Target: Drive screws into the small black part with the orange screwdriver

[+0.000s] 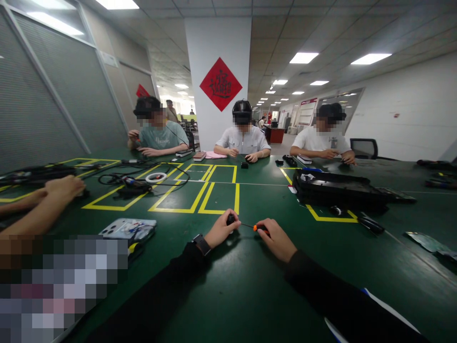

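My left hand [222, 229], with a dark watch on its wrist, is closed around a small black part [230, 219] just above the green table [221, 276]. What the part is does not show clearly, since my fingers cover much of it. In my right hand [276, 239] is a screwdriver [262, 229] with an orange and black handle. Its thin shaft points left, and the tip reaches the black part or lies very close to it; I cannot tell whether they touch.
Left of me lie a light-coloured case [130, 228] with small items and a heap of black cables [134, 183]. A large black tray [335, 188] stands at right. Three people sit across the table; another person's arms [53, 200] reach in from the left.
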Tool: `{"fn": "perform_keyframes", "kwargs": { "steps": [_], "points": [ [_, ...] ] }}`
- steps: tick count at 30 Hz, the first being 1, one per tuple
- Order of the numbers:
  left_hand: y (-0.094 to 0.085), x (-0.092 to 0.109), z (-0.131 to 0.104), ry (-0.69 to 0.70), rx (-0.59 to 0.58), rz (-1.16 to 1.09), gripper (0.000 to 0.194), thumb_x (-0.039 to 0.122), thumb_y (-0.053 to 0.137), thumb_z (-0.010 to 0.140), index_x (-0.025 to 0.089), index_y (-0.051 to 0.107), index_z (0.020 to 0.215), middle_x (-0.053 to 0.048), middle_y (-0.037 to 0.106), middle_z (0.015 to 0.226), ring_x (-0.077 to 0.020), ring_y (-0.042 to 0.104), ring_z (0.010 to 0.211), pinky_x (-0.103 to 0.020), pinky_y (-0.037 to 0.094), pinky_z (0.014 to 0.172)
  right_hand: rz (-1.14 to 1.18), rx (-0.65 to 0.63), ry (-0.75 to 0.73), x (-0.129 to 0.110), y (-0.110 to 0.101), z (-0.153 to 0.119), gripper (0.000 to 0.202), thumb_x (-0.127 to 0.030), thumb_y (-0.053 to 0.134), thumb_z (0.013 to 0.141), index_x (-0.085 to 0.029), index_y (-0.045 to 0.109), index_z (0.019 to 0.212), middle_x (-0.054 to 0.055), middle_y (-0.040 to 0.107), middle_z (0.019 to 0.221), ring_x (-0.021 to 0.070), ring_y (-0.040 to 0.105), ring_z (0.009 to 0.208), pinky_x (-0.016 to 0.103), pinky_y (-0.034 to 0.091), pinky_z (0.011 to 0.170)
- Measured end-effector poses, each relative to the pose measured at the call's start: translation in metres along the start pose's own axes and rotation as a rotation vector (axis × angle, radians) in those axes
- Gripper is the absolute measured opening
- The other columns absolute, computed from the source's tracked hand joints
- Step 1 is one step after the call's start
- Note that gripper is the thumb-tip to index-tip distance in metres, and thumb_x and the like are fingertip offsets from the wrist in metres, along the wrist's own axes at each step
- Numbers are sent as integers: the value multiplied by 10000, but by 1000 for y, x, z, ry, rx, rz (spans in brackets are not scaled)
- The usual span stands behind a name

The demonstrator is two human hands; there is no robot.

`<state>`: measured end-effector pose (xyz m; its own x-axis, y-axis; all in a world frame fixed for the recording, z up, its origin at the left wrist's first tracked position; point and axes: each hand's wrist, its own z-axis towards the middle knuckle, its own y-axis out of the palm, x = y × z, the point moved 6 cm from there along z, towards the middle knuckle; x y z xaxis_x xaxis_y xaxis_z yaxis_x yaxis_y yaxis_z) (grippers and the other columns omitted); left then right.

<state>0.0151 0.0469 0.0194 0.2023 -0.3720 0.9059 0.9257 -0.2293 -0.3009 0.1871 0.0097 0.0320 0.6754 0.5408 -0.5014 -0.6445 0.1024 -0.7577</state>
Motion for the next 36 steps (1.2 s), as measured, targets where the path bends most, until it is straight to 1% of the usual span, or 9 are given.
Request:
{"fn": "perform_keyframes", "kwargs": {
  "steps": [2, 5, 8, 12, 18, 27, 36],
  "points": [
    [0, 0, 0, 1, -2, -9, 203, 339, 520, 726, 172, 461, 824, 27, 521, 697, -91, 490, 622, -223, 395, 622, -24, 1, -8, 0, 0, 1, 224, -228, 336, 857, -175, 553, 865, 51, 535, 869, 156, 466, 851, 301, 365, 784],
    [0, -2, 1, 4, 13, -10, 202, 339, 524, 723, 173, 461, 819, 26, 524, 709, -91, 493, 627, -225, 396, 626, -40, -10, -19, 1, 1, 1, 216, -217, 349, 850, -172, 558, 822, 49, 536, 842, 157, 466, 834, 297, 366, 770],
    [-1, -3, 0, -7, 27, -3, 210, 352, 521, 724, 174, 462, 819, 27, 523, 697, -90, 490, 613, -224, 395, 612, -24, 1, -11, 2, 1, 0, 144, -220, 416, 819, -176, 543, 871, 46, 538, 856, 161, 468, 836, 296, 370, 759],
    [-1, -1, 0, -18, 22, -7, 221, 364, 520, 723, 175, 464, 823, 26, 523, 690, -89, 488, 604, -214, 390, 583, 2, 10, 14, 5, 1, -1, 148, -216, 460, 790, -180, 526, 917, 47, 537, 867, 161, 477, 813, 297, 377, 746],
    [-1, 1, -1, -33, 30, -6, 221, 364, 518, 721, 173, 465, 818, 26, 523, 682, -87, 486, 599, -209, 387, 572, 5, 4, 29, 6, 1, -1, 151, -213, 452, 790, -185, 521, 921, 45, 533, 874, 159, 479, 818, 295, 378, 750],
    [-2, 5, -1, -29, 30, 0, 231, 374, 514, 718, 171, 467, 816, 23, 525, 681, -95, 485, 614, -225, 397, 602, 4, -6, 43, 6, 0, 0, 154, -219, 448, 794, -179, 525, 921, 50, 535, 881, 161, 483, 824, 298, 380, 756],
    [-1, 3, -1, -30, 37, -10, 226, 369, 510, 720, 170, 464, 816, 20, 519, 682, -97, 491, 617, -223, 398, 594, 10, 1, 50, 4, -1, 0, 156, -219, 453, 791, -178, 534, 917, 53, 545, 882, 165, 488, 827, 302, 380, 755]
  ]
}}
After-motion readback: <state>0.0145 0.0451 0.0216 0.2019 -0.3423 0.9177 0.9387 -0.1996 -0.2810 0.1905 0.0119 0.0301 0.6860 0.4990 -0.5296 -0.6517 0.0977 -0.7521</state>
